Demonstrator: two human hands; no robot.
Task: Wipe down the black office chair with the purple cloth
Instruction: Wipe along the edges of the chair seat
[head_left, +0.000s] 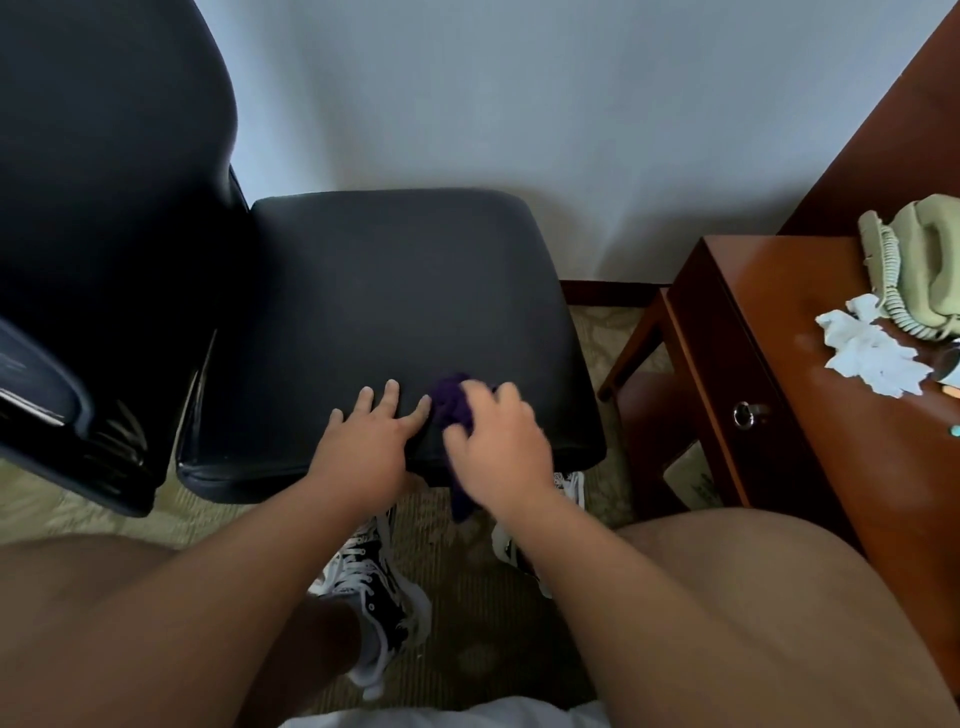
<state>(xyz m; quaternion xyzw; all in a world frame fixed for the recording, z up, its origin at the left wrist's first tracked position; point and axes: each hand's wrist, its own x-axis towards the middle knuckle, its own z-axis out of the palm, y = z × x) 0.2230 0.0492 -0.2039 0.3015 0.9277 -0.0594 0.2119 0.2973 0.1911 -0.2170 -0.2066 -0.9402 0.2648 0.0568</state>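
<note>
The black office chair (384, 291) stands in front of me, its wide seat in the middle and its tall backrest at the left. The purple cloth (451, 402) lies bunched near the seat's front edge, with a tail hanging over the edge. My right hand (498, 441) grips the cloth from above and looks blurred. My left hand (371, 436) rests flat on the seat right beside the cloth, fingers spread and straight.
A reddish wooden desk (769, 364) stands at the right with a beige corded phone (919, 265) and crumpled white tissue (872, 353) on it. A grey wall is close behind the chair. Patterned carpet and my sneakers (374, 577) are below the seat.
</note>
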